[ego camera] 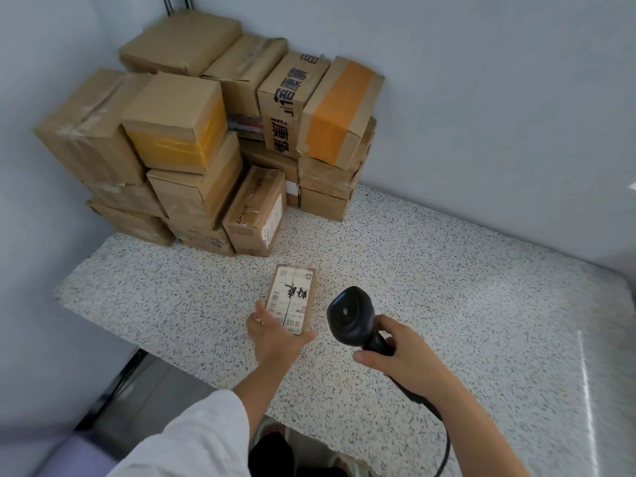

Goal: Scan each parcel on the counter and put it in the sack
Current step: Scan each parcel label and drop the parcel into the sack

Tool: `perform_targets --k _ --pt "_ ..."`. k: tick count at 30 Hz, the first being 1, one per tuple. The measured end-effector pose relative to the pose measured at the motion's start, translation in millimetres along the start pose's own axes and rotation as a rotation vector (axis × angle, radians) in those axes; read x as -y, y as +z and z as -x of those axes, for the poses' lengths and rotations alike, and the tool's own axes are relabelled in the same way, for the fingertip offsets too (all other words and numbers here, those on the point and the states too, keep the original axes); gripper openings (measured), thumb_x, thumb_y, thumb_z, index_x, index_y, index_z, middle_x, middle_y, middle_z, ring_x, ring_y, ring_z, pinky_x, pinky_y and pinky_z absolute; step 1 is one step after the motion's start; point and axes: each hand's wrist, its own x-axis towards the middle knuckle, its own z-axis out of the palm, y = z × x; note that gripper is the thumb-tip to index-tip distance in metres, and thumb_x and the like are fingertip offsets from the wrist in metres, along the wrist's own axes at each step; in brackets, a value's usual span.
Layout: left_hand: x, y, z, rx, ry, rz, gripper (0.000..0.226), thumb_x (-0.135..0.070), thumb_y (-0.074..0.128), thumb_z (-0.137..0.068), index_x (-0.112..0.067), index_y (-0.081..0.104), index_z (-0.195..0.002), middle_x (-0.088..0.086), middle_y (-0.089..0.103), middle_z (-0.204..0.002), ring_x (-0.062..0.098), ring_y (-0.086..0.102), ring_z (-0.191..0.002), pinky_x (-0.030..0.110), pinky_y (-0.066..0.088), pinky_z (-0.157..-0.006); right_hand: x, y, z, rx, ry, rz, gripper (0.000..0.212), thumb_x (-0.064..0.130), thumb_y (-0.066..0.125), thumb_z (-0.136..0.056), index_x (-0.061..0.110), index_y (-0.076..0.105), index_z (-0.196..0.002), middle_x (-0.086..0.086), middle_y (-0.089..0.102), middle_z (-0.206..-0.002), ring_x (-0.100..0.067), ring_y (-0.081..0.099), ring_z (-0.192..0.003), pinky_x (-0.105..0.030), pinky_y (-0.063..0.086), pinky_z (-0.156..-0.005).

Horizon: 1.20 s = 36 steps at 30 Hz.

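Counter came first: a speckled slab filling the corner between two pale walls. It served as the working surface, and its front part seemed kept for handling one item at a time. Against the far left corner rose the stack of boxes, brown cartons piled several high and pushed to the walls. They were most likely parked there as the waiting pile, so each could be drawn forward in turn. Some carried yellow or orange tape, and one bore large black printed characters.

Well apart from that pile, near the front edge, lay the small parcel, flat on the counter with its broad face up. It was a slim brown carton. Its white label covered nearly the whole top, with bar codes, fine print and bold black brush-like marks. A dark line ran down the label's middle, probably a seam or tear. Label-up made sense, since the codes had to face the reader.

The scanner, a black handheld with a rounded head, hung just to the right of the parcel without touching it, presumably ready to be aimed at the codes. The right hand was clenched round its handle, and a dark cable trailed back below the wrist. The left hand grasped the parcel's near end, thumb along the left edge, seemingly to steady it for the read. No sack showed in view.
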Motion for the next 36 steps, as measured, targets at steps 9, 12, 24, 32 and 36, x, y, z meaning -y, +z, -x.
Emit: perform_targets --k 9,12,24,32,36 --pt "9 5 1 -0.195 0.166 0.015 0.106 -0.030 0.087 -0.060 0.003 0.024 -0.138 0.022 0.029 -0.137 0.033 0.032 -0.124 0.046 0.046 -0.090 3 2 -2 0.074 0.019 -0.020 0.026 0.034 0.073 -0.076 0.038 0.052 -0.091 0.009 0.064 -0.072 0.000 0.060 -0.062 -0.018 0.045 -0.066" --pt "13 4 1 -0.216 0.233 -0.014 0.105 -0.026 0.089 -0.055 0.007 0.031 -0.135 0.025 0.033 -0.135 0.038 0.034 -0.123 0.048 0.046 -0.087 3 7 -4 0.056 0.031 -0.083 0.026 0.030 0.075 -0.075 0.036 0.053 -0.088 0.009 0.059 -0.064 0.002 0.054 -0.052 -0.018 0.043 -0.061" --pt "8 3 9 -0.222 0.321 -0.019 0.083 -0.003 0.077 -0.063 0.008 0.034 -0.134 0.029 0.035 -0.135 0.042 0.034 -0.124 0.055 0.050 -0.082 5 16 -6 0.101 0.016 -0.166 0.021 0.022 0.071 -0.080 0.029 0.055 -0.092 0.009 0.060 -0.072 -0.003 0.057 -0.057 -0.022 0.053 -0.060" --pt "2 0 10 -0.242 0.330 -0.040 0.080 -0.004 0.074 -0.067 0.008 0.034 -0.134 0.027 0.033 -0.138 0.039 0.031 -0.129 0.050 0.048 -0.087 6 14 -5 0.112 0.016 -0.164 0.020 0.025 0.070 -0.081 0.031 0.054 -0.091 0.010 0.061 -0.070 -0.001 0.056 -0.054 -0.023 0.053 -0.062" --pt "2 0 10 -0.237 0.328 -0.028 0.079 -0.002 0.074 -0.065 0.009 0.035 -0.133 0.029 0.035 -0.134 0.041 0.033 -0.126 0.052 0.047 -0.086 7 13 -4 0.111 0.007 -0.188 0.018 0.022 0.069 -0.082 0.028 0.055 -0.090 0.007 0.060 -0.069 0.000 0.054 -0.051 -0.021 0.051 -0.060"
